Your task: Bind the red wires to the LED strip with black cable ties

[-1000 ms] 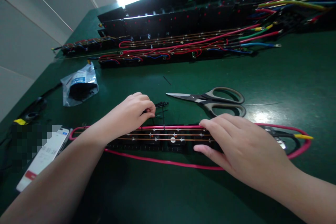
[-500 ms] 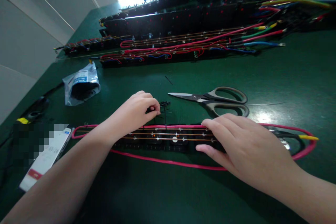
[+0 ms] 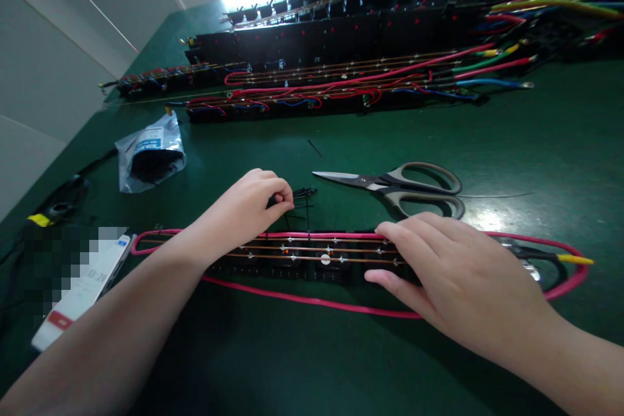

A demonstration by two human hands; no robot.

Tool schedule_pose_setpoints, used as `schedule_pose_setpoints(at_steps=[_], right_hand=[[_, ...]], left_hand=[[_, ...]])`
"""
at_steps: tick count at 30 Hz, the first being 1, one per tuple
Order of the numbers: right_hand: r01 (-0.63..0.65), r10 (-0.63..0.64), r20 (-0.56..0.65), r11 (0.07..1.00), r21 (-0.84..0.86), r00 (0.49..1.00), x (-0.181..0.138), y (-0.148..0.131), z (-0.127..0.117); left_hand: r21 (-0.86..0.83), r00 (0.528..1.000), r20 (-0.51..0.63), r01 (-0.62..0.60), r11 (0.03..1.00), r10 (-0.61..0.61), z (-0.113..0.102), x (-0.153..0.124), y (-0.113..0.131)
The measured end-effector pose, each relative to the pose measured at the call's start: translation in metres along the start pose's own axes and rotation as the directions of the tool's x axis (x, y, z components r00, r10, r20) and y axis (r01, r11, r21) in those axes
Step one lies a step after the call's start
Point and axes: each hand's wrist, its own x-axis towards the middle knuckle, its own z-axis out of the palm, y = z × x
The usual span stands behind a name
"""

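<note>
A long black strip with copper rods [image 3: 266, 257] lies across the table in front of me. A pink cable [image 3: 312, 302] loops round it and runs along its far edge. My right hand [image 3: 453, 266] grips the strip's right part, thumb on the near side and fingers over the far side. Just beyond the strip, my left hand [image 3: 263, 198] is pinched closed beside a small bunch of thin black cable ties [image 3: 306, 193]; its fingers hide whatever is between them. One black cable tie [image 3: 308, 220] sticks up from the strip's far edge.
Scissors [image 3: 373, 181] lie beyond my right hand. An open plastic bag [image 3: 153, 153] with dark contents sits at the left. A white box-like item [image 3: 92, 289], partly blurred, is beside my left forearm. Several wired black strips [image 3: 302, 104] fill the table's back.
My left hand has shifted very slightly left, and more of the cable ties shows beside its fingertips. My right hand stays in place on the strip.
</note>
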Motion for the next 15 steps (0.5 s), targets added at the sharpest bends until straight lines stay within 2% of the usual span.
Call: schedule_pose_setpoints(at_steps=[7,12,15], right_hand=[[0.003,-0.003,0.003,1.0,-0.008,1.0,0.0,0.0,-0.001],[0.012,-0.012,0.001,1.0,-0.011,1.0,0.001,0.001,-0.001],[0.007,-0.007,0.007,1.0,-0.002,1.0,0.001,0.001,0.0]], left_hand=[[0.015,0.998,0.057,0.002,1.0,-0.003,-0.001,0.001,-0.003],[0.051,0.999,0.038,-0.014,0.999,0.012,-0.011,-0.003,0.0],[0.072,0.994,0.102,-0.036,0.997,0.028,-0.014,-0.006,0.002]])
